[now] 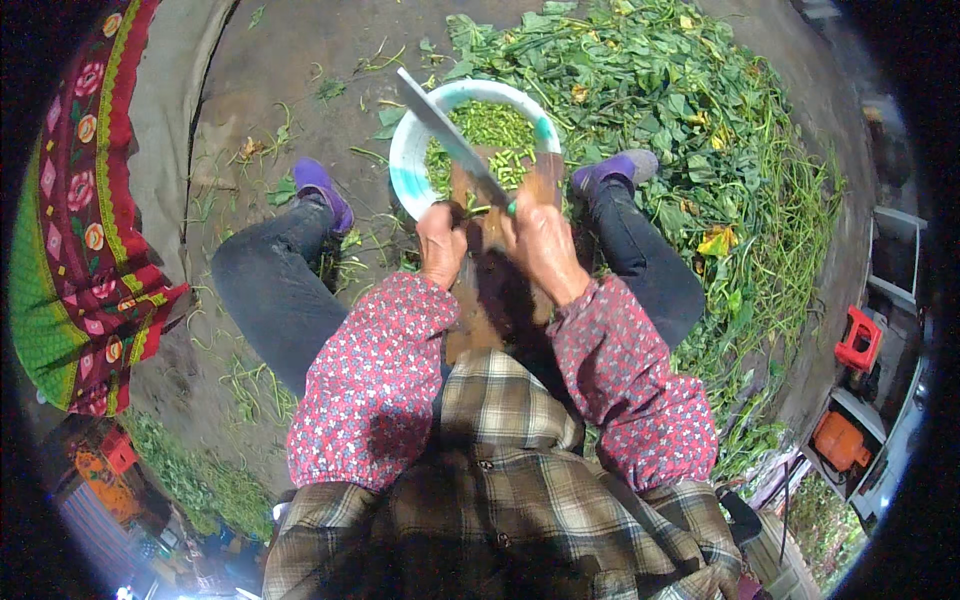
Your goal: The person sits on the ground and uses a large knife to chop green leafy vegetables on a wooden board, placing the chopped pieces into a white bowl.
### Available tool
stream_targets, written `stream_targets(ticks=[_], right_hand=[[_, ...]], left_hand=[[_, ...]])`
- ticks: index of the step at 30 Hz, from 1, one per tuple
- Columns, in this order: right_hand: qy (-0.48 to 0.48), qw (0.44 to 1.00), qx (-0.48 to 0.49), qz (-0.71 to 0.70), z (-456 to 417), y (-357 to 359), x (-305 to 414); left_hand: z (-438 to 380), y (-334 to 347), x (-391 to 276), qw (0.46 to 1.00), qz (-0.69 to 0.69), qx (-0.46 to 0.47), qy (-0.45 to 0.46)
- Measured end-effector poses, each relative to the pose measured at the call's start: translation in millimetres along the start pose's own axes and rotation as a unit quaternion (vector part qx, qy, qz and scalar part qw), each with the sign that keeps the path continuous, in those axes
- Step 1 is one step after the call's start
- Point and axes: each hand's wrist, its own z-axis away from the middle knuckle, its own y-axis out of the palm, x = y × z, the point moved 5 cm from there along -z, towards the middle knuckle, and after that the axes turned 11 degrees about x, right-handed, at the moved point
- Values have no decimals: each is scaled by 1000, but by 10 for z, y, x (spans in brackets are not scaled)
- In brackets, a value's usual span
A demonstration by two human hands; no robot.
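My right hand [544, 240] is closed around the handle of a large knife [450, 135], whose broad blade slants up and to the left. Under it lies a wooden board [474, 289], running from my lap onto the rim of a white and turquoise basin [409, 154]. With bent fingers my left hand [441, 244] grips green stems [476, 208] at the board's left edge; their cut ends point toward the blade. Short cut pieces [510, 166] lie on the board's far end. More chopped green stems [491, 124] fill the basin. The handle is mostly hidden by my fingers.
A broad heap of leafy vines [660, 112] covers the ground at the right, beyond my purple shoe [604, 172]. Scattered stems lie around my other shoe [322, 191]. A flowered cloth [90, 210] hangs at the left. A red stool [859, 339] stands far right.
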Motion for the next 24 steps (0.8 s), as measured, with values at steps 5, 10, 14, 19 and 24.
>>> stream_targets(ticks=[5,10,14,19,24], right_hand=[[39,999,30,-1,-56,309,-251],[11,1000,12,-15,-6,65,-71],[15,999,47,8,62,325,-154],[-7,999,-3,-46,-84,288,-372],[12,998,-37,-52,90,79,-260]], left_hand=[[-84,-5,-121,999,1,40,-7],[-68,-57,-151,999,-19,28,-5],[-40,-15,-81,999,-28,39,-14],[-38,-25,-113,999,15,49,-6],[-29,-99,-28,995,61,49,-67]])
